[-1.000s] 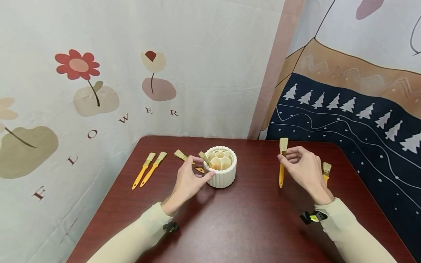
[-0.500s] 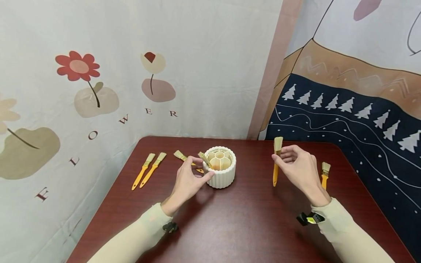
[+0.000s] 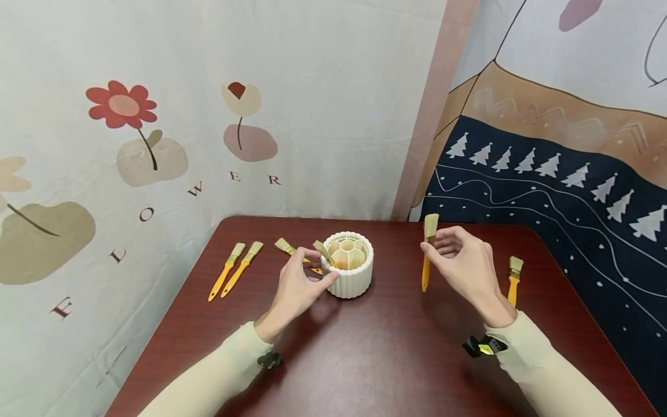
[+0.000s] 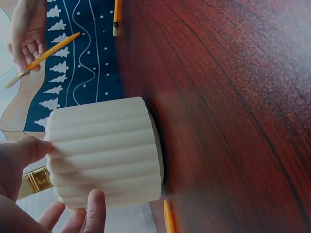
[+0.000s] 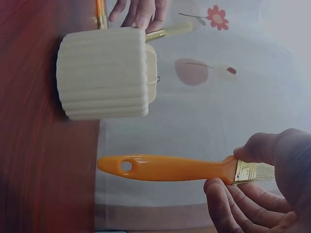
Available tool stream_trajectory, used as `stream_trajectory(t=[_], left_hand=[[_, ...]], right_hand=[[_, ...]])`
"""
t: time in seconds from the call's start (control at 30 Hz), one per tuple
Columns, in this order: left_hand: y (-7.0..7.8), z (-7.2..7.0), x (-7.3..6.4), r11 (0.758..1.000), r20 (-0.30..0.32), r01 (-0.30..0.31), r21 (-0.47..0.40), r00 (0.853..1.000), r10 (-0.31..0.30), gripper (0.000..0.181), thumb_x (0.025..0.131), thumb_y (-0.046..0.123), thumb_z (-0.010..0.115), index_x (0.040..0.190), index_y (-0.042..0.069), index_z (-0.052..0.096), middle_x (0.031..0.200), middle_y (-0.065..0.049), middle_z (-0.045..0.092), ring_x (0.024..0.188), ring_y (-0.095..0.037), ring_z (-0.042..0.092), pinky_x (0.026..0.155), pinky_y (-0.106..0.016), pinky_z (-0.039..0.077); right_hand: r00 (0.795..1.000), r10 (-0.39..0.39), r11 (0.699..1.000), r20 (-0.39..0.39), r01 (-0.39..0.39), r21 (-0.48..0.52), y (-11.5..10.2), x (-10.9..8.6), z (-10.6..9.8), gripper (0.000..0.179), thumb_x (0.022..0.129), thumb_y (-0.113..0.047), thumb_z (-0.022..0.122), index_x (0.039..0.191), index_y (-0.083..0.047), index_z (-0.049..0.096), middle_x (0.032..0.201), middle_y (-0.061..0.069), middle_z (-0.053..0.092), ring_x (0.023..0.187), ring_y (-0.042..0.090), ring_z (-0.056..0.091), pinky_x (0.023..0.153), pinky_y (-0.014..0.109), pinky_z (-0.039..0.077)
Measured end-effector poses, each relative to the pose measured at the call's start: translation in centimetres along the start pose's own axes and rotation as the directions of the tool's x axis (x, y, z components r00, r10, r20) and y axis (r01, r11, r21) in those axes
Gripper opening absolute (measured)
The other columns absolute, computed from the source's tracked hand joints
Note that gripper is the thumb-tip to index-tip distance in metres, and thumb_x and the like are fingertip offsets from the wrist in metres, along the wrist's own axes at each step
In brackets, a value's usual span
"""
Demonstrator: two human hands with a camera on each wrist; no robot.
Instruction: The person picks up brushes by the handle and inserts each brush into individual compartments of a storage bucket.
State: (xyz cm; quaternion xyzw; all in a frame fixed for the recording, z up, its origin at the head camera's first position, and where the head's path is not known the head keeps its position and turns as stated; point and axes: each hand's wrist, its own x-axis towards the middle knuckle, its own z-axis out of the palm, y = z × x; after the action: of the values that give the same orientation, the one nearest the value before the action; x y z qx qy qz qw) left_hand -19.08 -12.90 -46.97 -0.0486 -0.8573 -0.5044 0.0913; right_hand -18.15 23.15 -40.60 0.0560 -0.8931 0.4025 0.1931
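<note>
A cream, fluted round brush holder (image 3: 351, 284) with petal-shaped compartments stands on the table. My left hand (image 3: 302, 284) holds it at its left side, thumb and fingers against its rim and wall. One paintbrush (image 3: 324, 252) leans inside the holder, bristles up, near those fingers. To the right, my right hand (image 3: 464, 260) pinches another paintbrush (image 3: 426, 272) at its metal band. That brush is upright in the head view, bristles up and its yellow handle (image 5: 160, 167) hanging down. In the right wrist view the handle's hole shows plainly.
Two paintbrushes (image 3: 227, 272) (image 3: 242, 269) lie side by side on the left of the dark red table (image 3: 365, 359). Another paintbrush (image 3: 284, 245) lies behind my left hand, partly hidden. One more paintbrush (image 3: 514, 275) lies at the right, beyond my right wrist. Printed cloth (image 3: 333, 116) hangs behind the table.
My right hand has moved left with its paintbrush, nearer to the holder, uncovering more of the brush at the right. The left hand and the holder stay in place.
</note>
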Motion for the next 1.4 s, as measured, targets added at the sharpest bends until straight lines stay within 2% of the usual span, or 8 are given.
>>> stream_trajectory(t=[0.37,0.77,1.13,1.4], left_hand=[[-0.1,0.1,0.1,1.0,0.001,0.01,0.001,1.0,-0.01,0.06,0.094,0.028,0.101,0.137,0.005,0.067,0.13,-0.019,0.078,0.093,-0.031,0.086,0.08,-0.021,0.068],[0.0,0.0,-0.1,1.0,-0.002,0.01,0.002,1.0,-0.01,0.059,0.093,0.028,0.101,0.137,0.007,0.067,0.13,-0.016,0.078,0.094,-0.031,0.086,0.08,-0.021,0.068],[0.1,0.0,0.1,1.0,0.003,0.0,-0.014,1.0,0.0,0.059,0.093,0.027,0.101,0.137,0.006,0.067,0.127,-0.015,0.08,0.098,-0.037,0.087,0.083,-0.026,0.07],[0.0,0.0,0.1,1.0,0.011,0.002,-0.02,1.0,-0.001,0.058,0.093,0.025,0.101,0.137,0.007,0.067,0.127,-0.017,0.08,0.099,-0.038,0.086,0.082,-0.024,0.069]], right_hand=[[0.999,-0.037,0.998,-0.012,0.038,0.047,-1.1,0.0,0.3,0.037,0.103,-0.034,0.092,0.125,-0.007,0.079,0.109,0.014,0.088,0.089,0.026,0.084,0.077,0.006,0.058],[0.997,-0.073,0.994,-0.021,0.074,0.076,-2.3,-0.1,0.9,0.036,0.102,-0.032,0.094,0.124,-0.009,0.08,0.106,0.012,0.088,0.086,0.022,0.083,0.077,0.006,0.059],[0.99,-0.135,0.987,-0.047,0.139,0.085,-3.0,0.0,1.4,0.033,0.099,-0.027,0.096,0.123,-0.011,0.079,0.105,0.006,0.089,0.082,0.005,0.078,0.077,0.009,0.061],[0.985,-0.164,0.977,-0.06,0.171,0.125,-3.8,0.1,1.9,0.028,0.099,-0.023,0.096,0.122,-0.013,0.084,0.106,0.005,0.089,0.083,0.004,0.078,0.077,0.01,0.061]])
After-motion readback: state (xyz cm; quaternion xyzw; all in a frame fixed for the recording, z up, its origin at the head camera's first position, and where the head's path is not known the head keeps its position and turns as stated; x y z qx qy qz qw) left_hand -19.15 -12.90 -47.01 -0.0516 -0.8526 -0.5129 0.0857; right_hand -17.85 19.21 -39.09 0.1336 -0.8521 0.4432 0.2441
